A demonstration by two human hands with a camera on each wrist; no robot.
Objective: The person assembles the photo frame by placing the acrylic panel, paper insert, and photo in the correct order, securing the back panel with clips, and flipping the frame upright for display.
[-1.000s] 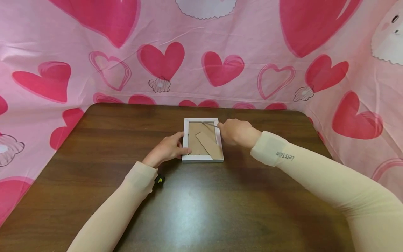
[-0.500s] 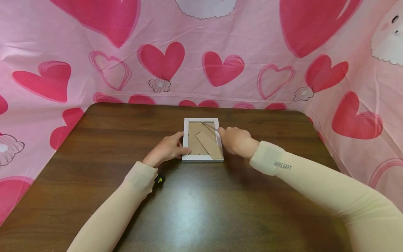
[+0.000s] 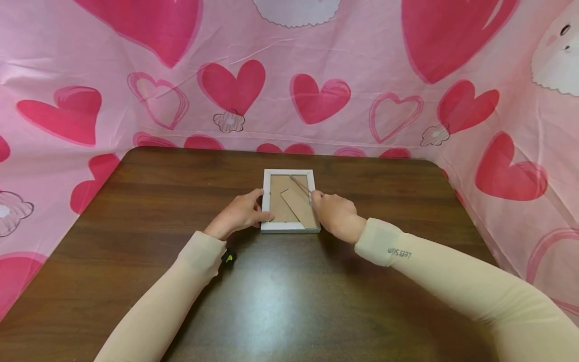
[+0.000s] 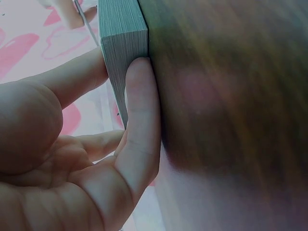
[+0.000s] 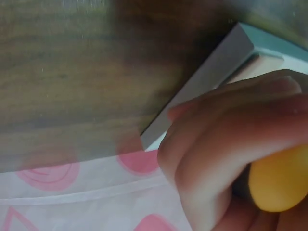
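A white picture frame (image 3: 289, 227) lies back side up on the table, with its brown backing board (image 3: 278, 203) and slanted stand flap (image 3: 301, 207) showing. My left hand (image 3: 242, 211) grips its left side, thumb over the lower left corner. In the left wrist view, fingers (image 4: 142, 101) press along the frame's edge. My right hand (image 3: 335, 213), at the frame's right side, holds a screwdriver by its yellow and black handle (image 5: 279, 180). The thin metal shaft (image 3: 300, 184) slants over the board, its tip at the inner top edge of the border.
The dark wooden table (image 3: 271, 291) spreads around the frame. A pink cloth (image 3: 271, 90) with hearts hangs behind it and at both sides. A small black object (image 3: 228, 257) with a yellow mark shows beside the left sleeve.
My right hand has moved down along the frame's right side, turning the screwdriver shaft steeper while its tip stays at the top inner edge. The left hand and frame hold still.
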